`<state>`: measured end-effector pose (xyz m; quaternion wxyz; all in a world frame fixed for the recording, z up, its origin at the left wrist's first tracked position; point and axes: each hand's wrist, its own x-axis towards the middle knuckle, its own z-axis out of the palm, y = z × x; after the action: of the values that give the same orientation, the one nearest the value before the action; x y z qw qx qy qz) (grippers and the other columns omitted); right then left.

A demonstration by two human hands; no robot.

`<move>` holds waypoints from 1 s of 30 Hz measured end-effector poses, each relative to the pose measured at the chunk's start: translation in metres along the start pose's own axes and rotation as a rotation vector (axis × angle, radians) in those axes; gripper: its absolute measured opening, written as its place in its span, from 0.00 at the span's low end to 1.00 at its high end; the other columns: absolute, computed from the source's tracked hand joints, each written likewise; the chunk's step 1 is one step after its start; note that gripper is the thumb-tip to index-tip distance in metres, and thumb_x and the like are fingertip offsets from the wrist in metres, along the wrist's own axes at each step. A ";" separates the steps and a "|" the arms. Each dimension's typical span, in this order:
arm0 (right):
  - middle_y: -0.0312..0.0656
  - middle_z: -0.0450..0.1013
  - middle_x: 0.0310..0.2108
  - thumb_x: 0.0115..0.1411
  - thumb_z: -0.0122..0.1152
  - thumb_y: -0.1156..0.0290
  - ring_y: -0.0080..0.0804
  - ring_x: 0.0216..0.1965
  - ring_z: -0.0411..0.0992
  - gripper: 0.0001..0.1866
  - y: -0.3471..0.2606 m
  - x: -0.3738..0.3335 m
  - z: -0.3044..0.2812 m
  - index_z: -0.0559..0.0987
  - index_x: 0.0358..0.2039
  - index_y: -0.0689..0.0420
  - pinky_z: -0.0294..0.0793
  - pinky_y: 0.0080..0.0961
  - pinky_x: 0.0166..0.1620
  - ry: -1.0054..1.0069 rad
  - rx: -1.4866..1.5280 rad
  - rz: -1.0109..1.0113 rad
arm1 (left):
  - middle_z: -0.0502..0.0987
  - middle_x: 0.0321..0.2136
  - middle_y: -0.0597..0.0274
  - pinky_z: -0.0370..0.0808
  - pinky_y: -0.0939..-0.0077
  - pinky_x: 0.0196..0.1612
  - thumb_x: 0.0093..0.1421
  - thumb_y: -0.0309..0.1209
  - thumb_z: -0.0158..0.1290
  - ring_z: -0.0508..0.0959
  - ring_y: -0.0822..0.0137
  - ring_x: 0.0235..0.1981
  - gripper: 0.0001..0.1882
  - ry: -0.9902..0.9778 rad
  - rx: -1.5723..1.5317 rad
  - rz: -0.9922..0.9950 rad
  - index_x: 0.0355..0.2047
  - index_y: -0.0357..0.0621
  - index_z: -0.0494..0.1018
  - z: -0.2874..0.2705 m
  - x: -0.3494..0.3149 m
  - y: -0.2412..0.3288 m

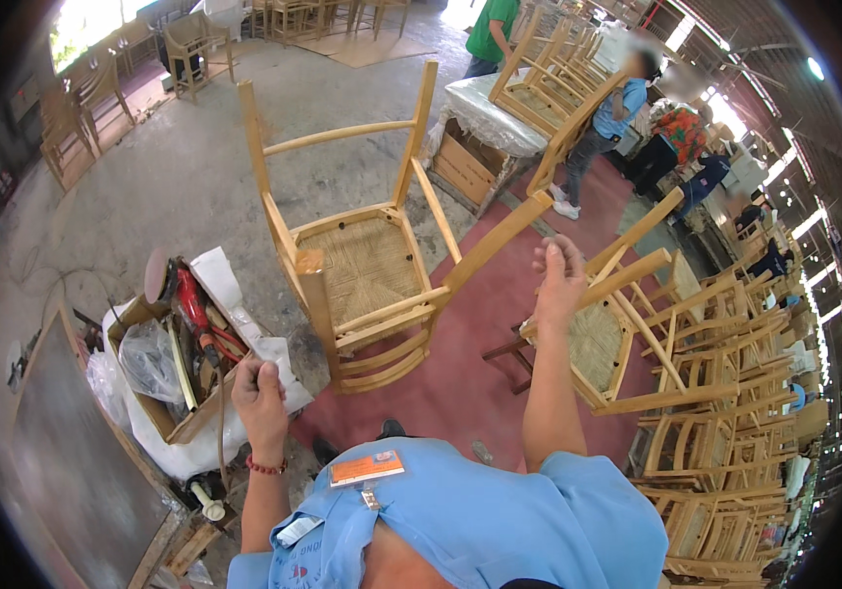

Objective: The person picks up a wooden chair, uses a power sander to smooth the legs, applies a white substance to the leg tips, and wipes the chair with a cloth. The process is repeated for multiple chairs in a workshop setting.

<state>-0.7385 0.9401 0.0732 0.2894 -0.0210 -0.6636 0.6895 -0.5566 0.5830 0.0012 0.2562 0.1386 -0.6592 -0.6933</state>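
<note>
An upturned wooden chair (367,265) with a woven seat stands in front of me, its legs up and its slatted back low near my feet. My left hand (260,395), a red bead bracelet on its wrist, is closed between this chair and a box of tools (181,432). What its fingers hold, if anything, is hidden. My right hand (560,277) is raised to the right of the chair with fingers curled together; I cannot make out anything in it. Just beyond that forearm is a second upturned chair (593,344) with a woven seat.
A red power sander (195,299) lies on the toolbox. At the left is a large framed board (82,461). Rows of wooden chairs (725,422) crowd the right side. Chairs rest on a plastic-covered table (490,113) ahead, where several people stand. Reddish sheeting (480,363) covers the floor.
</note>
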 end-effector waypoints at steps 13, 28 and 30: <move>0.46 0.78 0.40 0.51 0.70 0.62 0.31 0.37 0.76 0.46 0.023 0.084 0.023 0.55 0.64 0.64 0.74 0.24 0.41 -0.147 -0.256 -0.118 | 0.71 0.19 0.65 0.71 0.81 0.25 0.69 0.46 0.44 0.71 0.75 0.20 0.24 -0.024 0.098 -0.214 0.24 0.39 0.70 0.053 -0.051 -0.049; 0.49 0.74 0.42 0.51 0.69 0.59 0.32 0.45 0.73 0.48 -0.023 0.148 0.008 0.55 0.65 0.66 0.75 0.32 0.43 -0.626 -0.326 0.294 | 0.73 0.23 0.65 0.72 0.81 0.27 0.69 0.44 0.45 0.72 0.76 0.23 0.20 -0.028 0.049 -0.301 0.30 0.38 0.70 0.058 -0.036 -0.055; 0.47 0.76 0.38 0.51 0.66 0.63 0.31 0.43 0.74 0.45 -0.023 0.159 0.015 0.56 0.65 0.65 0.75 0.31 0.41 -0.708 -0.554 0.176 | 0.73 0.23 0.65 0.72 0.81 0.27 0.69 0.44 0.45 0.72 0.76 0.23 0.19 -0.051 0.059 -0.307 0.31 0.38 0.71 0.060 -0.033 -0.058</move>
<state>-0.8689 0.9932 0.1528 -0.0315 0.0830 -0.8767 0.4728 -0.5707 0.6509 -0.0551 0.1262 0.2274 -0.6568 -0.7078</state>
